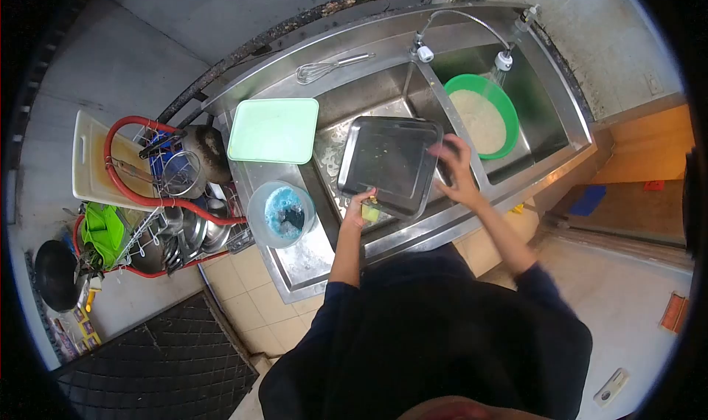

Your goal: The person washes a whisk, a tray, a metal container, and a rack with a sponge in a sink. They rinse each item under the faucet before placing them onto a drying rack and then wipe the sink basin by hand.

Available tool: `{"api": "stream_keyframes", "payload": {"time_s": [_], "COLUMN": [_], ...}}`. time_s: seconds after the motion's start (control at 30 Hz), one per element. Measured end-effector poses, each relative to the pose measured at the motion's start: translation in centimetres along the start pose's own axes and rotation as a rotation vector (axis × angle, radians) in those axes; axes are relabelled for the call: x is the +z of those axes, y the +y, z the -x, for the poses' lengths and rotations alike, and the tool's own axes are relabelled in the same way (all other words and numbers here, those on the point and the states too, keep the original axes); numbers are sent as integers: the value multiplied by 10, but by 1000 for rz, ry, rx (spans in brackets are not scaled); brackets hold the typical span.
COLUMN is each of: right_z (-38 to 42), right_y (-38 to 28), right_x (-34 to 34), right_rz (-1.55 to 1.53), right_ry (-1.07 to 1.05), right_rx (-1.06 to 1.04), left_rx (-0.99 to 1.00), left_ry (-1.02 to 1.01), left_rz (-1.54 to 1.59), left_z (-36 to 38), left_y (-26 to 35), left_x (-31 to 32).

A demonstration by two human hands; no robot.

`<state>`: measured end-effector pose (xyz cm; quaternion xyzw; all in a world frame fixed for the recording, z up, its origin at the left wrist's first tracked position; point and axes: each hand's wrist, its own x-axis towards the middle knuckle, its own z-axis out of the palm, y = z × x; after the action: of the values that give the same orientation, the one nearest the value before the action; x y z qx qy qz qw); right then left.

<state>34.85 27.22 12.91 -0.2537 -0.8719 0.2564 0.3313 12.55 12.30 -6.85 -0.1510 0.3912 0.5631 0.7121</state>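
Note:
A dark, shiny rectangular baking pan (389, 158) is held tilted over the left sink basin. My left hand (357, 207) grips its lower left edge, with the thumb on top and the other fingers hidden. Beside that thumb, a yellow-green sponge (371, 213) shows against the pan. At the pan's right edge is my right hand (460, 174), its fingers spread and slightly blurred, fingertips right at the rim.
Left of the basin lie a pale green tray (273, 131) and a tub of bluish suds (282, 213). A whisk (332, 68) rests behind. Under the spray faucet (502, 60), a green basin (509, 125) holds cloudy water. A loaded dish rack (181, 206) stands far left.

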Motion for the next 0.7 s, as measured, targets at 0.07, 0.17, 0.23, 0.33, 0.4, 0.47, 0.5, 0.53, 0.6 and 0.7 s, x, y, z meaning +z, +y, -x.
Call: {"api": "stream_keyframes", "payload": {"time_s": [0.07,0.17,0.23,0.33,0.4,0.47,0.5,0.53,0.6,0.7], "right_z": [43,52,46,52,50,47,46,43,33,34], "right_y": [32,17,19,46,60,55,49,36,6,0], "right_x": [45,66,89,93,85,82,81,82,87,100], "right_rz": [-1189,-1479,-937,-1000,-902,-648,-395,-397,-380,-438], "right_ry": [394,372,394,466,474,424,357,359,464,480], "right_rx": [604,1024,1000,1024,1057,971,886,896,764,732], "left_rx": [10,-43,23,-217,23,372,366,463,819,1174], "left_ry": [-33,-114,-105,-185,-113,-27,-28,31,66,247], "left_rz": [54,-103,-149,-456,-725,-791,-799,-764,-915,-1377], "left_z": [6,0,9,44,57,73,68,57,21,-5], "left_y": [-2,-5,-1,11,7,5,3,-1,-24,-27], "left_x": [20,19,34,58,50,59,70,85,111,128]}}
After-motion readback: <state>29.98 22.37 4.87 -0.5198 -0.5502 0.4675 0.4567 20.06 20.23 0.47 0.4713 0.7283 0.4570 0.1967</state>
